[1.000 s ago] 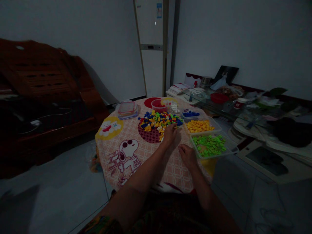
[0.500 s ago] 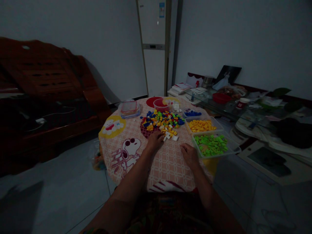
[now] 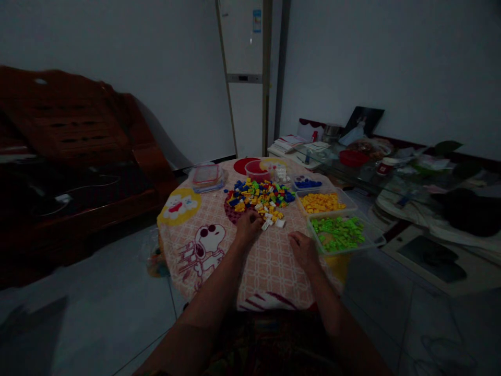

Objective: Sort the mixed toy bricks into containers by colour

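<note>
A mixed heap of toy building bricks [image 3: 260,194] in blue, yellow, red, green and white lies on the round table. My left hand [image 3: 249,226] rests at the heap's near edge, fingers curled and closed beside loose white bricks [image 3: 267,224]. Whether a brick is between those fingertips is hidden. To the right, my right hand [image 3: 303,247] hovers or rests over the cloth, thumb and fingers drawn together; anything in them is too small to make out. Close by it stands a clear box of green bricks [image 3: 340,233], with yellow bricks [image 3: 321,202] in another box behind.
Blue bricks [image 3: 308,183] fill a small box farther back. A pinkish round tub [image 3: 258,170] and stacked lidded containers [image 3: 207,177] stand at the table's far side. A patterned tablecloth [image 3: 270,271] covers the table. Right of it is a cluttered glass table [image 3: 336,162]; left, a wooden bench [image 3: 82,130].
The view has shifted slightly. Both hands keep nearly the same place and closed shape; the heap and boxes look unchanged.
</note>
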Available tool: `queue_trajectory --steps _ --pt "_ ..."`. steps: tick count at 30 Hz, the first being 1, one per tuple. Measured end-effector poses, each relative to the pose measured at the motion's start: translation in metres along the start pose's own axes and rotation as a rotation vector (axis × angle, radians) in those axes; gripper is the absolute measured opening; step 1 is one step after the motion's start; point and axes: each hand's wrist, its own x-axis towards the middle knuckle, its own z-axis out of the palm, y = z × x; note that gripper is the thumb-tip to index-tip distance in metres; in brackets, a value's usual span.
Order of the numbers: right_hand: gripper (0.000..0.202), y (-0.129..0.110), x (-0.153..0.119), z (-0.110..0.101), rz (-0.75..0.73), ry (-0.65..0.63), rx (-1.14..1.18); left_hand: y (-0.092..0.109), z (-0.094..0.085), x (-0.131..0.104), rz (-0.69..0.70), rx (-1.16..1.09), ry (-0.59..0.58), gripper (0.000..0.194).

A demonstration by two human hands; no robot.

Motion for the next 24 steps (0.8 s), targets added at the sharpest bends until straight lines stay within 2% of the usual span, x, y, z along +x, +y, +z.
queue_trajectory --steps 4,7,13,16,18,20,24 --pt "0.027 0.001 -0.001 0.002 -0.005 0.015 0.001 0.003 0.011 0.009 -0.083 -0.231 0.104 0.010" --pt "0.027 0.003 -0.001 0.002 -0.015 0.016 -0.001 0.016 0.032 0.021 -0.104 -0.339 0.081 0.010" --pt "0.027 0.006 -0.001 0.002 -0.037 0.018 0.022 0.063 0.098 0.041 -0.026 -0.469 -0.229 0.018" --pt "0.025 0.005 -0.001 0.002 -0.050 0.022 0.030 0.079 0.115 0.043 0.084 -0.512 -0.279 0.032" --pt "0.024 0.005 -0.001 0.002 -0.049 0.025 0.032 0.081 0.113 0.042 0.124 -0.486 -0.269 0.035" --pt "0.024 0.004 -0.001 0.002 -0.046 0.024 0.032 0.075 0.101 0.040 0.126 -0.418 -0.248 0.034" --pt "0.024 0.000 -0.001 0.002 -0.030 0.014 0.018 0.042 0.054 0.030 0.036 -0.239 -0.202 0.027"
